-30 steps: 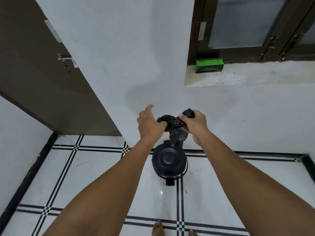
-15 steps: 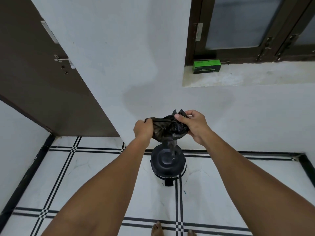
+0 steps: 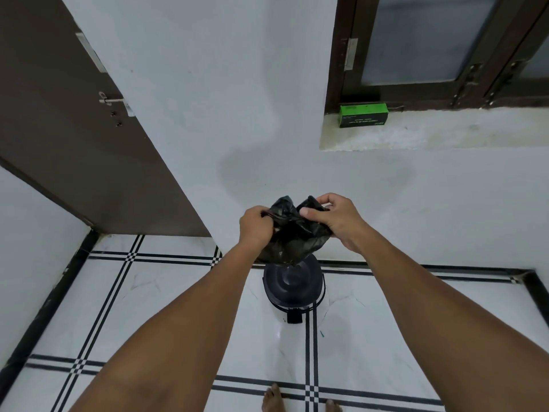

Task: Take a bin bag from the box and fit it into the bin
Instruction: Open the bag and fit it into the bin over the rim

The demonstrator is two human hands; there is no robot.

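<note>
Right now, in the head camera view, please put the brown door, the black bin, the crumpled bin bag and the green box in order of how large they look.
1. brown door
2. black bin and bin bag: similar, and the bag is nearer the camera, so unranked
3. green box

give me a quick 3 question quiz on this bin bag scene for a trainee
1. True or false: the lid of the bin is already open.
2. Where is the green box? A) on the floor by the bin B) on the window ledge C) in the left hand
3. Fill in: the black bin bag is held by ____ hand(s).

Key:
1. False; the lid is down, and the bag hangs crumpled above it.
2. B; it sits on the ledge under the window frame.
3. Both; the left hand and the right hand each grip the bag's top.
</note>
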